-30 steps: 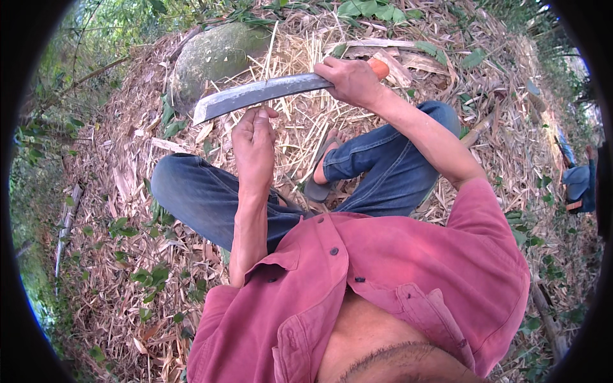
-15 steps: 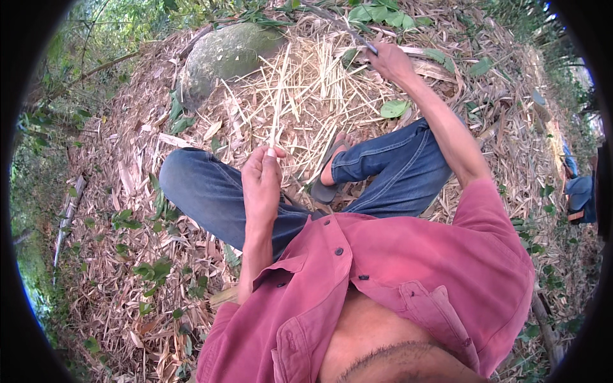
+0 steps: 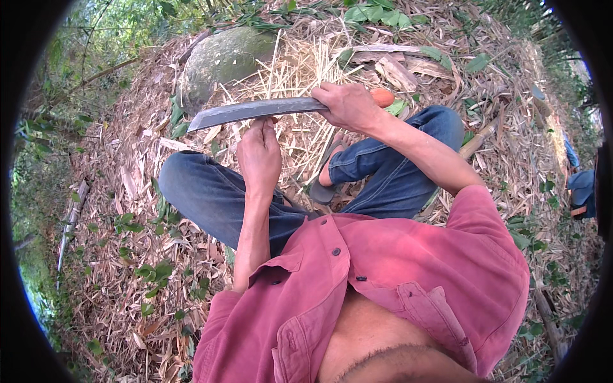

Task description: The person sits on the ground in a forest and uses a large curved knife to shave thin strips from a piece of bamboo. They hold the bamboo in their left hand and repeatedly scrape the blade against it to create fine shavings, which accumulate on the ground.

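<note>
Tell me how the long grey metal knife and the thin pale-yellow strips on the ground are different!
The knife has a broad grey blade and an orange handle; the strips are thin and pale yellow. The right hand holds the knife up; the strips lie scattered on the ground. Both are longer than they are wide.

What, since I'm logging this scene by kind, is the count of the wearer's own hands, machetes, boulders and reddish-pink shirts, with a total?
Hands: 2 (left hand, right hand)
Machete: 1
Boulder: 1
Reddish-pink shirt: 1
Total: 5
</note>
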Demonstrator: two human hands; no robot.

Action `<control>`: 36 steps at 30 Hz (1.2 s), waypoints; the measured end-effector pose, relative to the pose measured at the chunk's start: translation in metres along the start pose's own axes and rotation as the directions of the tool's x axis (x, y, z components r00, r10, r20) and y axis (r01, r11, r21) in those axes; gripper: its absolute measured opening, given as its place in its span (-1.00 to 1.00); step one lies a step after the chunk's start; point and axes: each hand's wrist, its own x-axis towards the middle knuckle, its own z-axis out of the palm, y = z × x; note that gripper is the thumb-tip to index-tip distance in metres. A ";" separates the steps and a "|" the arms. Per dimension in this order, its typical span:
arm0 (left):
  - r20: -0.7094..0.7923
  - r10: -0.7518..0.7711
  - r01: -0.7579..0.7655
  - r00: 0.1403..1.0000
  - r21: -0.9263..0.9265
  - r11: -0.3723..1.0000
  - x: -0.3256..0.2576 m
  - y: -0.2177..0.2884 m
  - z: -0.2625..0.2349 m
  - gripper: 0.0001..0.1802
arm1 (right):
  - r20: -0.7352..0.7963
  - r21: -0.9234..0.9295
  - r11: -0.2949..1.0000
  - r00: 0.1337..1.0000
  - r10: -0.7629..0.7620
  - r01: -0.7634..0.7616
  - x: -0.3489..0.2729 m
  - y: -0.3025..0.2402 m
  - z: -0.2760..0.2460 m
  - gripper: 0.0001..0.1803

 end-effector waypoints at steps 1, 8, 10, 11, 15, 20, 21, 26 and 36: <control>-0.013 0.020 -0.020 1.000 -0.003 1.000 -0.002 -0.001 0.000 -0.75 | -0.008 -0.002 1.000 1.000 -0.003 0.003 0.000 0.001 0.001 -0.85; 0.003 0.025 -0.024 1.000 -0.131 0.991 -0.011 -0.008 -0.006 -0.73 | -0.038 -0.091 0.995 0.999 0.032 -0.035 0.006 0.021 0.014 -0.86; 0.108 -0.084 0.107 0.991 -0.226 0.968 -0.025 0.004 -0.015 -0.72 | 0.027 -0.158 0.972 0.984 0.178 -0.171 0.011 0.042 0.018 -0.86; 0.125 -0.095 0.124 0.988 -0.257 0.958 -0.036 0.001 -0.016 -0.72 | 0.136 -0.118 0.954 0.947 0.291 -0.276 0.019 0.058 0.013 -0.79; 0.149 -0.071 0.115 0.986 -0.309 0.944 -0.050 -0.016 -0.008 -0.72 | 0.005 -0.094 0.940 0.944 0.331 -0.329 0.004 0.101 0.003 -0.68; 0.122 -0.058 0.084 0.991 -0.216 0.973 -0.026 -0.021 0.005 -0.70 | 0.109 -0.086 0.976 0.972 0.208 -0.199 0.001 0.056 -0.013 -0.69; 0.123 -0.047 0.071 0.991 -0.194 0.978 -0.022 -0.021 0.007 -0.70 | 0.099 -0.073 0.983 0.979 0.177 -0.171 -0.003 0.045 -0.008 -0.74; 0.103 0.004 0.012 0.995 -0.157 0.987 -0.013 -0.009 0.007 -0.70 | 0.026 0.053 0.999 1.000 0.006 -0.007 -0.017 0.007 -0.005 -0.83; 0.126 -0.035 0.064 0.991 -0.234 0.970 -0.045 -0.002 0.006 -0.72 | 0.131 0.007 0.965 0.957 0.261 -0.264 0.004 0.063 -0.015 -0.70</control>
